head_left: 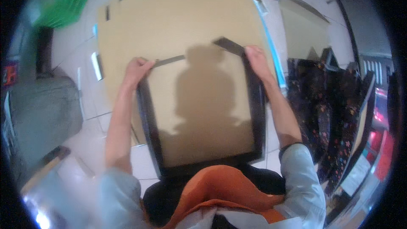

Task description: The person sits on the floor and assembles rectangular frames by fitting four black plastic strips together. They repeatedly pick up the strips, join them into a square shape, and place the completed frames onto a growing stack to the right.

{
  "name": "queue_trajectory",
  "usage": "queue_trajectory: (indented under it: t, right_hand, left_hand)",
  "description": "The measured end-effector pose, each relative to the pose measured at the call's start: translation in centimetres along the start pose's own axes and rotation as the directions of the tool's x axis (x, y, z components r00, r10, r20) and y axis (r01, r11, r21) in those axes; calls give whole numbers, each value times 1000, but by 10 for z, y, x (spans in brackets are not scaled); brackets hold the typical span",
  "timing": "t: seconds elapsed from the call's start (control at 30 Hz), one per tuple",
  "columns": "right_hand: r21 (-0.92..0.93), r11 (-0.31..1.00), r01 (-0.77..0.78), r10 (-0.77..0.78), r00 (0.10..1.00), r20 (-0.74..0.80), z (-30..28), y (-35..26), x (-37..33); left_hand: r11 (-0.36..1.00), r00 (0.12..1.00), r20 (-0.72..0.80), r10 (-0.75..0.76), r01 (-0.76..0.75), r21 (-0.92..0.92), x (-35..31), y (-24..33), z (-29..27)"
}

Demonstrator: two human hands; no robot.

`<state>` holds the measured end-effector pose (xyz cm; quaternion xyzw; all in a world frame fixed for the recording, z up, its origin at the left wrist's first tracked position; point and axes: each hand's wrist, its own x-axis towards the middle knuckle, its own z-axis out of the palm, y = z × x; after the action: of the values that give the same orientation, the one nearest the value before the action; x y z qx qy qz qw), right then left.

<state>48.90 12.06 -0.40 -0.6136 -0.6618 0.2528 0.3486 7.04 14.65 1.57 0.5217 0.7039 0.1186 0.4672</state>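
Observation:
A tan panel (169, 114) with wide dark borders down both sides and along its near edge lies in front of me, its near edge close to my body. The closed fingers of my left hand (137, 70) grip its far left corner, where a thin dark strip (169, 60) runs inward. At the far right corner my right hand (257, 59) pinches the dark border. There a wider dark flap (229, 46) angles inward and away, its end apart from the thin strip. My shadow covers the panel's middle, and the undersides of my fingers are hidden.
Under and beyond the panel lies a large tan sheet (169, 21) on the white tiled floor (91, 97). A grey padded piece (44, 110) stands at the left, green plastic material (70, 2) at the far left. Dark floral-patterned fabric (316, 106) and a tan board (303, 29) are at the right.

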Motion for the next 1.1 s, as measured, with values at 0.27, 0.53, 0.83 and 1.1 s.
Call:
queue_trajectory:
  t: [0.27,0.53,0.83,1.1]
  right_hand:
    - [-67,985,-158,159,987,11,6,-7,5]
    - [-145,973,-182,163,978,-130,11,9,5]
    - [22,940,-339,339,932,-124,13,1,9]
    - [39,951,-307,309,935,-174,14,13,4]
  left_hand:
    - [985,957,-291,-21,-30,-170,-4,-2,6]
    - [975,985,-127,-119,92,-201,-1,10,-10]
    - [979,810,-563,165,-202,-3,7,-21,17]
    - [936,786,-531,317,-349,42,-29,-8,26]
